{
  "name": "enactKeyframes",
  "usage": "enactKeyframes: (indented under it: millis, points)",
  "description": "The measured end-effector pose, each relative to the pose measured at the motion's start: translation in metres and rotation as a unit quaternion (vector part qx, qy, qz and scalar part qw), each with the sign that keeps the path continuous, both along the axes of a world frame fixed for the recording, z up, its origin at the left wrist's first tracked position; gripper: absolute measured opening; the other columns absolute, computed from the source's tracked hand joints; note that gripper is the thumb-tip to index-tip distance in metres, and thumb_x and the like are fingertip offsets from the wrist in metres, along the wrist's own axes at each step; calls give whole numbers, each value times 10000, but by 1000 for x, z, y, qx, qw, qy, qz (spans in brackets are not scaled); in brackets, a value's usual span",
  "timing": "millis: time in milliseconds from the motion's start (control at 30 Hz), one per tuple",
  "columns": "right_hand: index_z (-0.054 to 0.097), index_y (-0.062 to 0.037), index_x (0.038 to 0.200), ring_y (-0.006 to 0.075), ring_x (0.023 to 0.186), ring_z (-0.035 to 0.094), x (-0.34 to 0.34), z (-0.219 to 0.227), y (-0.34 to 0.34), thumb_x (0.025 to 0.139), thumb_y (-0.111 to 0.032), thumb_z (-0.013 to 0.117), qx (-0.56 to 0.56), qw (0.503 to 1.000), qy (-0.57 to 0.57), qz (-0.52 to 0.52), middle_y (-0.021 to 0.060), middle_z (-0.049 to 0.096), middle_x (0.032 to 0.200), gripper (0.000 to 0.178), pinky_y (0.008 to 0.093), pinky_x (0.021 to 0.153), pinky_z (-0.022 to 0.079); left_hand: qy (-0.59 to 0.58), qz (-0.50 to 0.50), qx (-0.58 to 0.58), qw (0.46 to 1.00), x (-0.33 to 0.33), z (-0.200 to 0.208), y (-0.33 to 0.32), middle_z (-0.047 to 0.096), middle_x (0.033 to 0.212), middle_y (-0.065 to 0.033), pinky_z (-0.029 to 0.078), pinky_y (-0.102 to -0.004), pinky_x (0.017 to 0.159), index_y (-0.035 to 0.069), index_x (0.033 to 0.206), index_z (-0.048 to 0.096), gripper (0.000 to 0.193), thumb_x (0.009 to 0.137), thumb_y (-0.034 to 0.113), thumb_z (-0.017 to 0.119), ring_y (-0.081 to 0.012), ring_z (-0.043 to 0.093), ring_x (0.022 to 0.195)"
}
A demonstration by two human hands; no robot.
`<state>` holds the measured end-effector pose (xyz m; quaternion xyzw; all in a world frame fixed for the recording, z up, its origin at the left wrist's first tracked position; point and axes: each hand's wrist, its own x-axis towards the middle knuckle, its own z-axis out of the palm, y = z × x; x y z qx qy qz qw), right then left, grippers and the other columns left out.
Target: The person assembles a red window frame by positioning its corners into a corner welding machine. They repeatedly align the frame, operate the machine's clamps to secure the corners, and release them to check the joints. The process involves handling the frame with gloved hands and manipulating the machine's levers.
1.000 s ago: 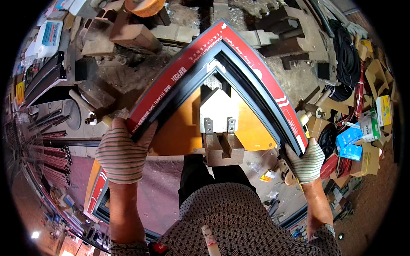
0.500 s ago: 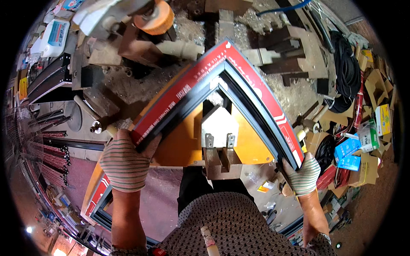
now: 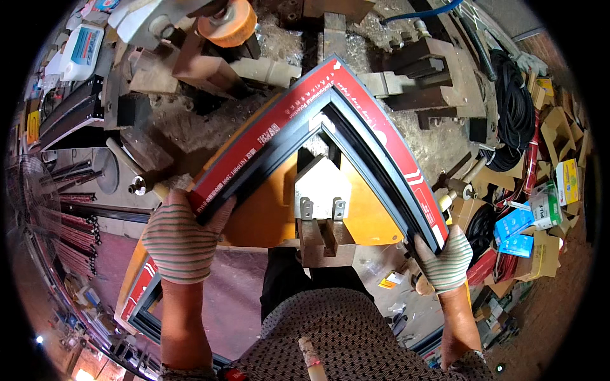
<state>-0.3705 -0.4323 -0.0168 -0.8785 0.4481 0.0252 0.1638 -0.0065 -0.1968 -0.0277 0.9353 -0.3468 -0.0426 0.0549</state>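
Note:
A dark grey frame corner with red film [image 3: 251, 147] lies across the machine, its mitred tip pointing away from me and its two legs running back toward me. My left hand [image 3: 180, 240], in a striped knit glove, is closed around the end of the left leg. The end of the right leg is gripped by my right hand [image 3: 446, 259], gloved alike. Inside the corner sits a pale metal block with a pointed front [image 3: 323, 184], above an orange-yellow plate [image 3: 368, 213]. The undersides of both grips are hidden.
Steel clamping blocks [image 3: 432, 79] flank the tip, and an orange round part [image 3: 227, 24] stands at far left. Another red-filmed frame [image 3: 141, 289] leans beside my left forearm. Cardboard boxes [image 3: 543, 254] and coiled black cable [image 3: 513, 120] lie at right.
The whole scene has shifted slightly left in the picture. Both hands keep their hold on the frame corner, which stays in nearly the same place over the machine.

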Motion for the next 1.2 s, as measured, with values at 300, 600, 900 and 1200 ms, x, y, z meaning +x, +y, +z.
enactKeyframes:
  millis: [300, 600, 900, 1200]
  points:
    - [645, 8, 991, 381, 749, 703, 35, 3, -1, 798, -458, 886, -14, 995, 94, -18, 195, 676, 825, 559, 437, 703, 576, 10, 15, -1, 1000, 0, -5, -4, 634, 693, -136, 507, -424, 605, 51, 888, 604, 586, 822, 574, 862, -348, 616, 617]
    - [628, -1, 948, 391, 686, 691, 33, -5, -6, 783, -424, 909, -40, 997, 58, 15, 202, 673, 776, 534, 445, 655, 564, -2, 17, 18, 1000, -1, 1, -9, 629, 682, -139, 520, -430, 615, 51, 877, 598, 586, 803, 563, 873, -366, 629, 618]
    - [661, 23, 1020, 376, 697, 716, 41, 1, -9, 795, -416, 899, 0, 993, 118, -9, 195, 686, 760, 548, 422, 680, 585, 12, 58, 30, 998, 0, -1, -8, 661, 703, -130, 526, -436, 616, 70, 921, 621, 624, 788, 633, 856, -348, 663, 644]
    - [647, 19, 1043, 364, 750, 720, 43, 12, -6, 835, -441, 869, 24, 992, 121, -6, 202, 701, 815, 551, 412, 721, 582, -5, 42, 57, 997, -3, 4, -5, 682, 720, -137, 544, -432, 624, 61, 1003, 641, 663, 810, 671, 818, -362, 681, 657]
